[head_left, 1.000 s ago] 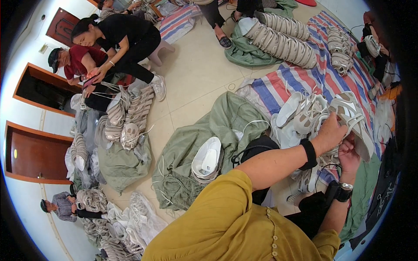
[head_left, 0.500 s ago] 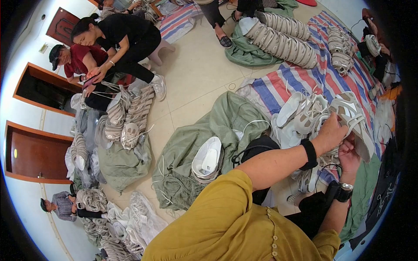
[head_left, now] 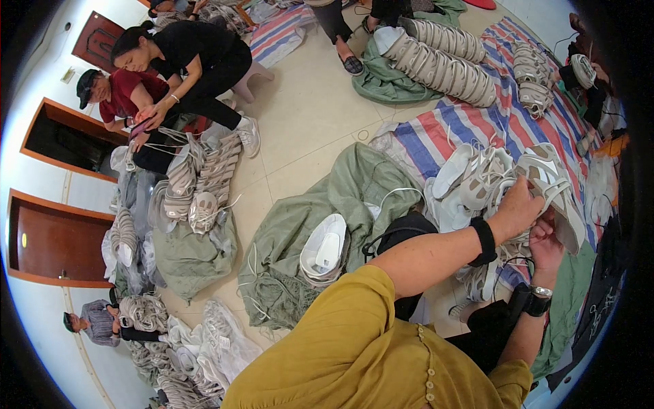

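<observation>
A beige and white sneaker (head_left: 545, 167) is held up at the right, its pale sole (head_left: 571, 228) turned toward the right side. My left hand (head_left: 518, 213), with a black band on the wrist, has its fingers closed on the upper near the lace area. Below it, my right hand (head_left: 546, 247), wearing a silver watch, is curled at the lower edge of the same shoe; its fingertips are partly hidden. Just left of the hands, more sneakers (head_left: 480, 177) with loose laces are piled together, some of them behind my left wrist.
Green sacks (head_left: 340, 184) lie on the tiled floor, with white shoes (head_left: 323, 249) stacked on one. A striped sheet (head_left: 436, 140) carries rows of shoes (head_left: 443, 68). People (head_left: 197, 61) sit at the upper left beside more shoes (head_left: 218, 170). Bagged shoes (head_left: 221, 334) lie lower left.
A person at the far upper left has shifted slightly. My hands and the sneaker look the same as before.
</observation>
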`<state>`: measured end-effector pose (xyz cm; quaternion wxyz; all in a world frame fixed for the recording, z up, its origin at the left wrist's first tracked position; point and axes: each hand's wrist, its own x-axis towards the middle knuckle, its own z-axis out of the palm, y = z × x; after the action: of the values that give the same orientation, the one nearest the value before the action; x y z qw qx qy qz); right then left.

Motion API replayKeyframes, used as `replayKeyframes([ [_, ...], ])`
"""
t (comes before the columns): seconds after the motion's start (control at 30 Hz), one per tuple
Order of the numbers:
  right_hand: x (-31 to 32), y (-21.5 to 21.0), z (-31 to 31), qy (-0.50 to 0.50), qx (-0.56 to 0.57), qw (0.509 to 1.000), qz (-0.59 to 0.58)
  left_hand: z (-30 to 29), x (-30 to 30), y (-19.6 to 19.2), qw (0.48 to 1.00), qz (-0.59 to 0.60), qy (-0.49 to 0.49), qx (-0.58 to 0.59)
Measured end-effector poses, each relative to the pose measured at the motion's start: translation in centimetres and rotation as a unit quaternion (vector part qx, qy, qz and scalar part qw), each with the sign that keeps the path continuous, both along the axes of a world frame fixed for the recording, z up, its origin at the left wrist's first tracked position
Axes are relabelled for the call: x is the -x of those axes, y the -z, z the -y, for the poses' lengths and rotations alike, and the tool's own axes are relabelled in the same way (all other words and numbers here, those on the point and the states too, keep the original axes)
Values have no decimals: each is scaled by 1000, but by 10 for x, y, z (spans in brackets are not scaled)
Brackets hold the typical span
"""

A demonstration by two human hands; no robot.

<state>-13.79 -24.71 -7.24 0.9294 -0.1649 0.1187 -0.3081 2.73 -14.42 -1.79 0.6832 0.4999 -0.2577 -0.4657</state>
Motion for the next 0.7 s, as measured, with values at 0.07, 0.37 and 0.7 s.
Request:
replayKeyframes([
  [0.07,0,-1,-1,-8,6,1000,5,-1,0,-1,1000,-2,0,0],
  [0.37,0,3,1,-11,12,1000,11,-2,-1,-4,1000,-26,8,-7],
  [0.7,1,5,2,1,1,1000,-5,2,1,2,1000,9,-4,-13],
])
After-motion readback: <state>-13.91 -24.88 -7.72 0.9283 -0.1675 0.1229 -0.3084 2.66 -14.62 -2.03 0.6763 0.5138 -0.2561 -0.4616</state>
